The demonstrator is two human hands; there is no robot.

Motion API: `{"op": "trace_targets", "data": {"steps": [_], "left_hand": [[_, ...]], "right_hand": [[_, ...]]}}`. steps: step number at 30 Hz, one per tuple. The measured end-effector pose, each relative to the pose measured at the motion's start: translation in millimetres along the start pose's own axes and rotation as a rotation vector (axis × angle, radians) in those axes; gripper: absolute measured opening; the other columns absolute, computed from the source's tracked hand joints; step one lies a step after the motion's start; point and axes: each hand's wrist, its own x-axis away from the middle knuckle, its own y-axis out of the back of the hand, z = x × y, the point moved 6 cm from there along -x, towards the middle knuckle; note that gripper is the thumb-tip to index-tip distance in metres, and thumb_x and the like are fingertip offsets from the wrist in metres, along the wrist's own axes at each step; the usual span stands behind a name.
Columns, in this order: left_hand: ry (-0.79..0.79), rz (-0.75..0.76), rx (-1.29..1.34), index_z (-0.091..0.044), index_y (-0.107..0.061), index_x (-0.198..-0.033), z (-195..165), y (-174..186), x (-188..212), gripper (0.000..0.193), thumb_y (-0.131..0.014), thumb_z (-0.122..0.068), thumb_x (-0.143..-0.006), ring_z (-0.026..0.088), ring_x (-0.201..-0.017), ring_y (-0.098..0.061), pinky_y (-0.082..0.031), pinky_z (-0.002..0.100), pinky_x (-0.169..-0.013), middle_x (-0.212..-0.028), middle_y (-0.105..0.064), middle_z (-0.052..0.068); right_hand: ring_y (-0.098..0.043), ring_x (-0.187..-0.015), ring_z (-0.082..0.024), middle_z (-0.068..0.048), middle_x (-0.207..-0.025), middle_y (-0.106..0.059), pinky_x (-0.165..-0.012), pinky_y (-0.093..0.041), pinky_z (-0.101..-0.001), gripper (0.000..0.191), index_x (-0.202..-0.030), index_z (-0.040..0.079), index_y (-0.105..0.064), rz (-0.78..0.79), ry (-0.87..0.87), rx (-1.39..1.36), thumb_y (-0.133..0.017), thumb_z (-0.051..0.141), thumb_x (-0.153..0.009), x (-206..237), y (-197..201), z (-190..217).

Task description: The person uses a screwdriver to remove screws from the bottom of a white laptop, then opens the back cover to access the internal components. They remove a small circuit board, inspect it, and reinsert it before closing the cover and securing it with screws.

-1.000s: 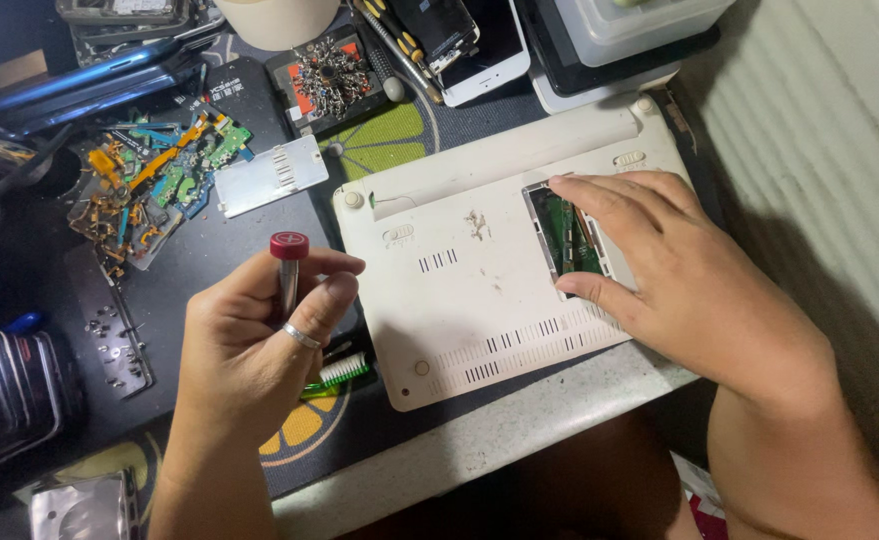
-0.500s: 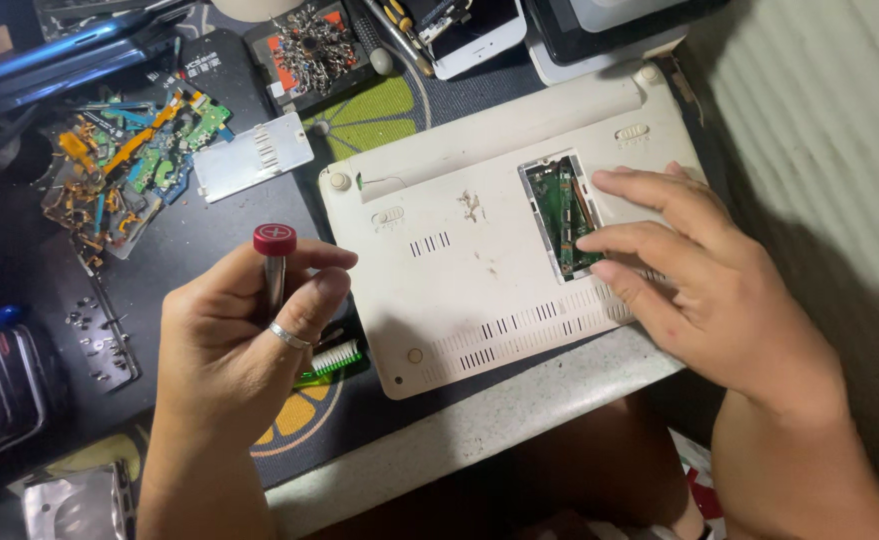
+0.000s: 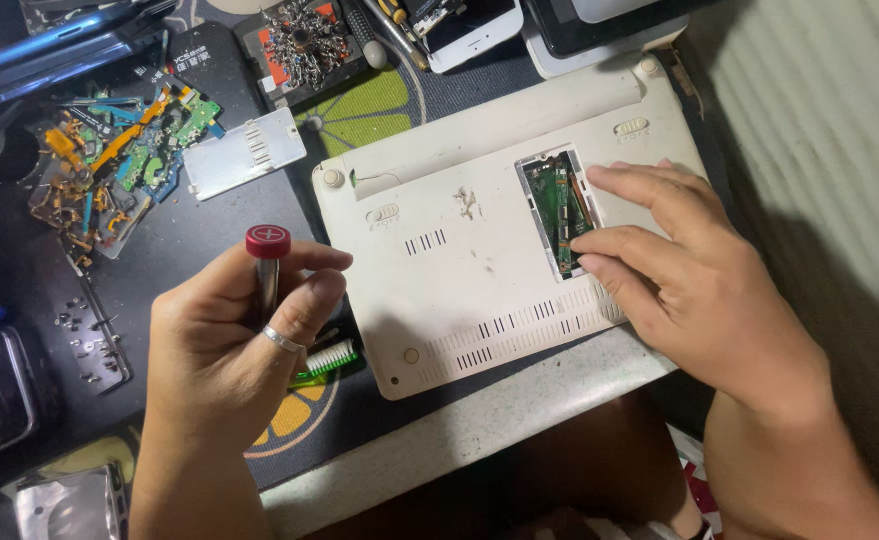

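A dark counter (image 3: 209, 225) fills the view, its pale front edge (image 3: 479, 425) running slantwise below the work. On it lies a white laptop (image 3: 459, 260), turned bottom-up and angled, with its near right corner over that edge. A small hatch in the laptop's underside stands open, showing a green memory board (image 3: 556, 205) in the bay.

The right hand (image 3: 699, 280) lies flat on the laptop's right part, fingers spread and loose, holding nothing; the forefinger tip touches the bay's lower right rim, another finger rests by its upper rim. The board is thus just under and beside those fingertips.

The left hand (image 3: 224, 350) hovers left of the laptop, well apart from the bay, its grip closed around a screwdriver (image 3: 267, 262) held upright, the red cap on top and the shaft pinched between thumb and fingers. A ring sits on one finger. The tip is hidden behind the hand.

Between the hands the laptop's underside is bare and open. Left of the laptop the room is tight: a grey cover plate (image 3: 244, 155) lies near its top left corner, a heap of coloured circuit scraps (image 3: 119, 160) beyond that, and a green-handled brush (image 3: 327, 360) just beside the left hand. A screw tray (image 3: 299, 40) and a phone (image 3: 464, 35) lie along the far side.
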Motion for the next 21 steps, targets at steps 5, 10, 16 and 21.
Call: {"op": "trace_targets", "data": {"steps": [5, 10, 16, 21], "left_hand": [[-0.005, -0.004, -0.005, 0.002, -0.074, -0.111, 0.3, -0.6, 0.2, 0.016, -0.071, -0.006, -0.097, -0.001, -0.064, -0.047, -0.037, 0.017, -0.056, -0.075, -0.062, -0.006], [0.014, -0.016, -0.038, 0.002, -0.074, -0.111, 1.8, -0.2, -0.1, 0.016, -0.072, -0.006, -0.097, 0.0, -0.064, -0.048, -0.038, 0.017, -0.057, -0.075, -0.062, -0.005], [-0.034, -0.002, -0.071, 0.002, -0.074, -0.111, -0.4, -0.6, 0.6, 0.016, -0.073, -0.007, -0.097, 0.001, -0.074, -0.055, -0.046, 0.017, -0.067, -0.081, -0.067, -0.003], [-0.045, -0.003, -0.098, 0.002, -0.074, -0.111, -1.3, -0.7, 2.7, 0.016, -0.073, -0.005, -0.096, 0.001, -0.076, -0.058, -0.049, 0.017, -0.069, -0.083, -0.069, -0.002]], "right_hand": [[-0.058, -0.131, -0.036, -0.013, -0.139, -0.062, -0.11, -0.048, -0.0423, 0.02, -0.104, 0.008, -0.076, 0.034, -0.019, -0.012, -0.076, 0.005, -0.085, -4.2, 3.3, 0.5], [-0.061, -0.122, -0.032, -0.012, -0.133, -0.065, -0.1, -0.053, -0.0386, 0.031, -0.107, 0.008, -0.077, 0.084, 0.067, 0.047, -0.072, -0.003, -0.079, -20.8, 7.8, 3.0], [-0.064, -0.104, -0.029, -0.005, -0.11, -0.066, -0.095, -0.053, -0.0402, 0.035, -0.103, 0.013, -0.08, 0.194, 0.251, 0.218, -0.074, 0.0, -0.071, -35.7, 5.1, 6.9], [-0.065, -0.108, -0.029, -0.004, -0.108, -0.067, -0.104, -0.049, -0.0434, 0.025, -0.094, 0.012, -0.079, 0.184, 0.283, 0.308, -0.072, 0.003, -0.072, -40.0, 4.7, 12.1]]}}
